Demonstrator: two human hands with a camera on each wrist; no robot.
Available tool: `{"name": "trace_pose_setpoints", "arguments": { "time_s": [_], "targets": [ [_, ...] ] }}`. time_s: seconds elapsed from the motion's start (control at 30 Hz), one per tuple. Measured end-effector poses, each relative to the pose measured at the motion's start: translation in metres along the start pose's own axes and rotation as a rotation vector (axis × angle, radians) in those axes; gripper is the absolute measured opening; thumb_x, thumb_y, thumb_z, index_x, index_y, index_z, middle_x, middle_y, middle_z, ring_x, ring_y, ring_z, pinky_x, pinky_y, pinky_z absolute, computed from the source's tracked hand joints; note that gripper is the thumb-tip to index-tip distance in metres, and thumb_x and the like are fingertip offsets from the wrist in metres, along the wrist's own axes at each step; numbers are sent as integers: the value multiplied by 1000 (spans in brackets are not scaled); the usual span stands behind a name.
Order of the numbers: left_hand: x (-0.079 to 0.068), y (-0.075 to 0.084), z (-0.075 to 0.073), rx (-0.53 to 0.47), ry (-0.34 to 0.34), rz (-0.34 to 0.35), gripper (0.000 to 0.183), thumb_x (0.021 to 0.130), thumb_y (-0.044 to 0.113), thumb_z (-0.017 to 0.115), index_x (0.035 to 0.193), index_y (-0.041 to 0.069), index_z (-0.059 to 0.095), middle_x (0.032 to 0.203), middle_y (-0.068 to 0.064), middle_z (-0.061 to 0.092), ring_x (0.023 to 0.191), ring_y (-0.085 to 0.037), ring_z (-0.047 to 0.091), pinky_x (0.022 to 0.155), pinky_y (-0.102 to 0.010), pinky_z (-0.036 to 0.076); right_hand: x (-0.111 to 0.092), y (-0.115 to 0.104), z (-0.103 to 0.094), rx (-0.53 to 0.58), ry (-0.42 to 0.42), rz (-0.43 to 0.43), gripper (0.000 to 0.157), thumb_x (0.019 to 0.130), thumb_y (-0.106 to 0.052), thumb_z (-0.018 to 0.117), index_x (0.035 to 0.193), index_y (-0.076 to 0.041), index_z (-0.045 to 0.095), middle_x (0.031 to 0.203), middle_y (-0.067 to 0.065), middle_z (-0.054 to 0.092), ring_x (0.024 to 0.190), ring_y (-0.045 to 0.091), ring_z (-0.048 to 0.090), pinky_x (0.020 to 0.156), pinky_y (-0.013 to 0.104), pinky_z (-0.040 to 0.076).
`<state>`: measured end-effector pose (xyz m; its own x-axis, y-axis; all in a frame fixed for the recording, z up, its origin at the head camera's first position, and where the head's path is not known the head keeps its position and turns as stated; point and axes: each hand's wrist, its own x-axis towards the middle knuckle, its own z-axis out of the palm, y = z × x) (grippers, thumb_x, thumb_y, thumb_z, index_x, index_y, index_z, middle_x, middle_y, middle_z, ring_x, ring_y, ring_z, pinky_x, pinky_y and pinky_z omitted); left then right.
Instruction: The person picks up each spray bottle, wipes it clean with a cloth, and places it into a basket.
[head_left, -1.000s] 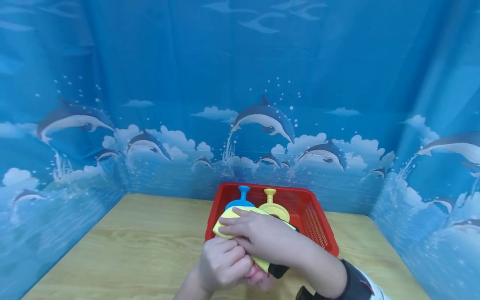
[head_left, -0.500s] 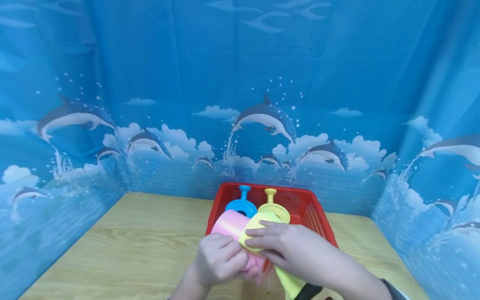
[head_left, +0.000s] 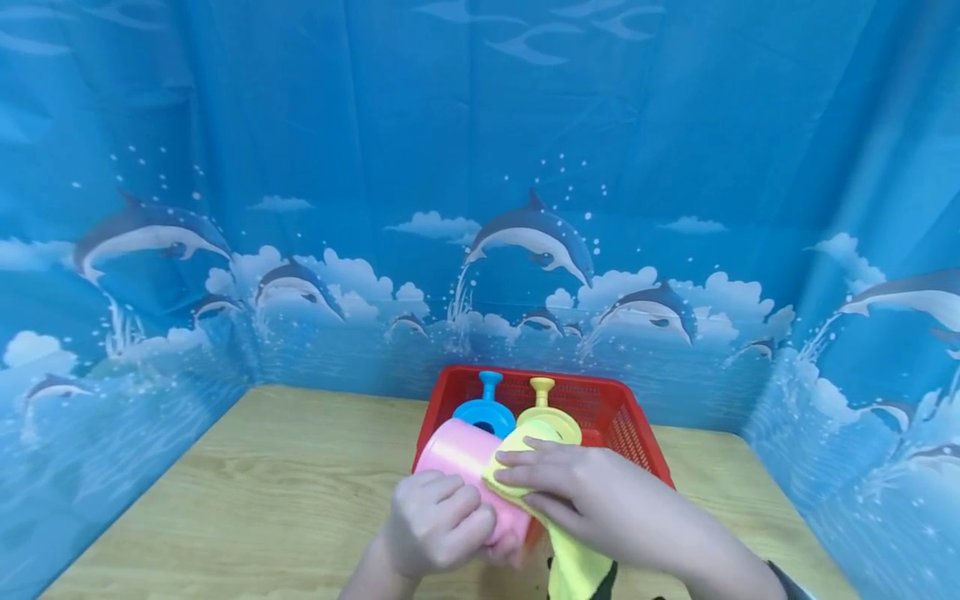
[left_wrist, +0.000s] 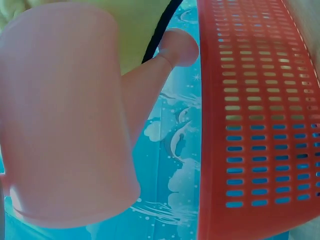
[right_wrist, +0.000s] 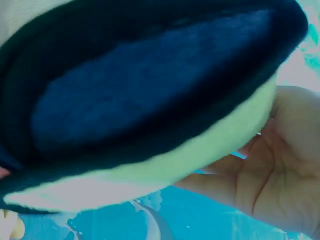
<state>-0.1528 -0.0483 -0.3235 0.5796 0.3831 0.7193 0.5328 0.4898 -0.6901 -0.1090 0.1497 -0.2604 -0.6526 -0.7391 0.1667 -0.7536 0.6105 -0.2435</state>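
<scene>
A pink watering can (head_left: 463, 450) is tilted in front of the basket, and its spout (left_wrist: 150, 82) ends in a rounded head in the left wrist view. My left hand (head_left: 438, 521) has its fingers curled at the near side of the can; the part it grips is hidden behind the fingers. My right hand (head_left: 596, 496) holds a yellow cloth (head_left: 573, 562) with dark edging against the can's right side. In the right wrist view the cloth (right_wrist: 210, 150) hangs in a fold below the fingers and shows a dark blue side.
Behind the can stands a red perforated basket (head_left: 645, 429) on the wooden table (head_left: 285, 500). It holds a blue piece (head_left: 483, 408) and a yellow piece (head_left: 551, 417), each with a knobbed stem. A dolphin-print curtain (head_left: 480, 167) surrounds the table.
The right hand and cloth have moved right and down across the can, uncovering its pink body. The left hand has stayed nearly in place, shifting slightly left with the can lately.
</scene>
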Motion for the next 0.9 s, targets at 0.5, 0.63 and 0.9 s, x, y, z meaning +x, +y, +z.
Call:
{"name": "trace_pose_setpoints", "arguments": {
  "time_s": [0.5,0.63,0.9],
  "targets": [
    [9,5,-5,-37,5,-34,40,87,33,51,52,20,37,47,13,35,44,2,28,45,-9,13,61,15,5,242,-122,-13,33,90,-31,55,124,-31,54,127,-14,53,62,4,50,51,20,36],
    [9,7,-6,-54,8,-66,44,90,35,48,51,19,38,46,12,36,42,2,28,45,-9,13,70,16,7,266,-141,11,34,89,-34,56,123,-35,54,125,-18,54,62,5,52,53,21,39],
    [4,4,1,-68,119,-47,42,88,30,49,51,18,36,47,11,32,43,2,27,44,-11,15,53,23,1,301,-155,92,32,86,-41,60,118,-41,57,78,-13,64,47,13,40,49,22,36]
  ]
}}
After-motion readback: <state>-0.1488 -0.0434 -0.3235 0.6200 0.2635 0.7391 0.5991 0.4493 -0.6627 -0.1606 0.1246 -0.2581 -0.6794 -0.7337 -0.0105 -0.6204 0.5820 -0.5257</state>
